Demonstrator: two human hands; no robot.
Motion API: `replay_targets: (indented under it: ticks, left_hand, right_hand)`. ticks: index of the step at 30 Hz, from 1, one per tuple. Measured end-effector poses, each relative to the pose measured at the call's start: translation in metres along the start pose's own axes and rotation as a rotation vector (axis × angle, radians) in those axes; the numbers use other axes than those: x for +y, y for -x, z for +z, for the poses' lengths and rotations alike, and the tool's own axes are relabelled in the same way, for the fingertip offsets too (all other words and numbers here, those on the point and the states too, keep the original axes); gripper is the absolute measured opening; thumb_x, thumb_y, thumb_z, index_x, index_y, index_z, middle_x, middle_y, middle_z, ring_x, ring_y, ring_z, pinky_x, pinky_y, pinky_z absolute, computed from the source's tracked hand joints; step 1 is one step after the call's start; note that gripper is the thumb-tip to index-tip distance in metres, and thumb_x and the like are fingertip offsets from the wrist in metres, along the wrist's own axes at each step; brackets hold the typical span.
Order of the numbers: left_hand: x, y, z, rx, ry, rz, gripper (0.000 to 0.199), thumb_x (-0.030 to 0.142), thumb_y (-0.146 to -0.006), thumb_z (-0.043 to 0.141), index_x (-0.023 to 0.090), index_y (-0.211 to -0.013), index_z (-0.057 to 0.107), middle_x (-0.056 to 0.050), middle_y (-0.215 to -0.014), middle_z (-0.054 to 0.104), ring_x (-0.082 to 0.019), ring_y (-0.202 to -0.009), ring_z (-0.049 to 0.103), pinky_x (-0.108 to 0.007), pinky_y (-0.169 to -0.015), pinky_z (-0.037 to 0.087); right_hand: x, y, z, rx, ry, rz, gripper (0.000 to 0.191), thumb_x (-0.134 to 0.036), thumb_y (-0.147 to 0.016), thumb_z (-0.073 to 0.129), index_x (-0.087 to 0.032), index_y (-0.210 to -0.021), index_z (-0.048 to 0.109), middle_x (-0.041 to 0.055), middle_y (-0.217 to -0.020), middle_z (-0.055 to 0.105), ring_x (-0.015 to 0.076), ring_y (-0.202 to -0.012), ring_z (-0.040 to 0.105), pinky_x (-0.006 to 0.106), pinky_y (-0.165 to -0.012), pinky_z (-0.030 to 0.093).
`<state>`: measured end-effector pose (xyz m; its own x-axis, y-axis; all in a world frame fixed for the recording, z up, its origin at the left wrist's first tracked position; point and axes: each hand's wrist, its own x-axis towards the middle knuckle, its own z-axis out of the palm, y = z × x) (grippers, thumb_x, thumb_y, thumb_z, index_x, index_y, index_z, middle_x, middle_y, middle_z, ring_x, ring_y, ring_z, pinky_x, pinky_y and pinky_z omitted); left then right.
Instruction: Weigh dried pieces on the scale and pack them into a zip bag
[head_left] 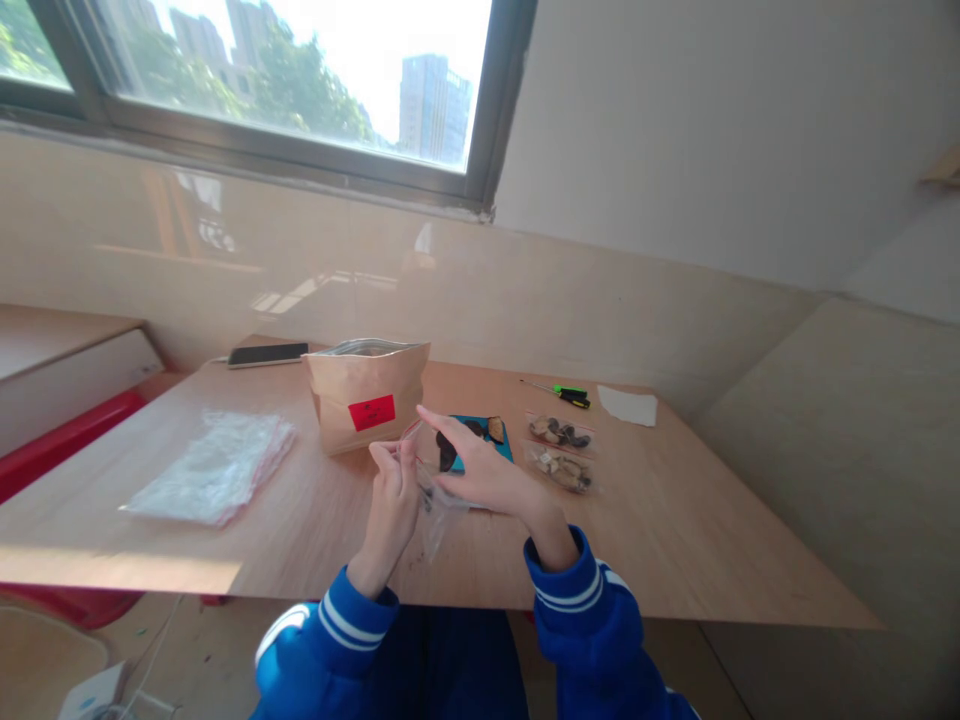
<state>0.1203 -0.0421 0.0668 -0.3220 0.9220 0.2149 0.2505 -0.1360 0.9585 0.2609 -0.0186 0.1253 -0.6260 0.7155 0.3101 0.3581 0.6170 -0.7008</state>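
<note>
My left hand (396, 485) pinches the upper edge of a clear zip bag (442, 520) that hangs in front of me; a few small dark bits show inside it. Right beside it, at the bag's mouth, is my right hand (487, 468), its index finger stretched out and its thumb apart. Whether the thumb touches the plastic is hard to see. Behind my right hand lies a blue flat piece (504, 440) bearing dark and tan dried pieces (495, 430), partly hidden by my fingers. A brown paper pouch (367, 385) with a red label stands open just behind my left hand.
Two filled clear bags (561, 432) of dried pieces lie to the right. Beyond them are screwdrivers (571, 395) and a white paper scrap (627, 406). Flat empty plastic bags (214, 468) lie at left, a dark phone-like slab (266, 355) near the wall.
</note>
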Motion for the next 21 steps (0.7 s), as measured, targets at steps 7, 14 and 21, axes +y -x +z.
replay_targets:
  ticks: [7, 14, 21]
  left_hand:
    - [-0.009, -0.002, -0.005, 0.025, 0.122, -0.091, 0.034, 0.057, -0.092, 0.033, 0.023, -0.088, 0.034, -0.004, -0.072, 0.064, -0.022, -0.067, 0.067, -0.037, -0.064, 0.052]
    - [-0.017, -0.005, -0.010, 0.044, 0.062, -0.112, 0.034, 0.057, -0.093, 0.032, 0.023, -0.091, 0.035, -0.006, -0.074, 0.067, -0.024, -0.069, 0.068, -0.038, -0.064, 0.051]
    - [-0.012, -0.002, -0.011, 0.029, 0.054, -0.116, 0.035, 0.058, -0.092, 0.032, 0.023, -0.091, 0.034, -0.006, -0.075, 0.067, -0.025, -0.072, 0.069, -0.039, -0.065, 0.052]
  right_hand:
    - [0.054, 0.003, -0.014, 0.274, -0.205, 0.039, 0.048, -0.042, -0.092, 0.050, -0.029, -0.139, 0.047, 0.0058, -0.145, 0.048, 0.0212, -0.134, 0.043, 0.043, -0.113, 0.034]
    - [0.153, 0.018, 0.002, 0.237, 0.343, 0.449, 0.071, -0.048, -0.077, 0.069, -0.022, -0.140, 0.048, 0.0152, -0.151, 0.037, 0.0348, -0.145, 0.020, 0.054, -0.114, 0.022]
    - [0.167, 0.020, 0.009, 0.406, 0.362, 0.263, 0.034, -0.039, -0.082, 0.066, -0.019, -0.110, 0.067, 0.0120, -0.111, 0.066, 0.0269, -0.108, 0.056, 0.044, -0.096, 0.042]
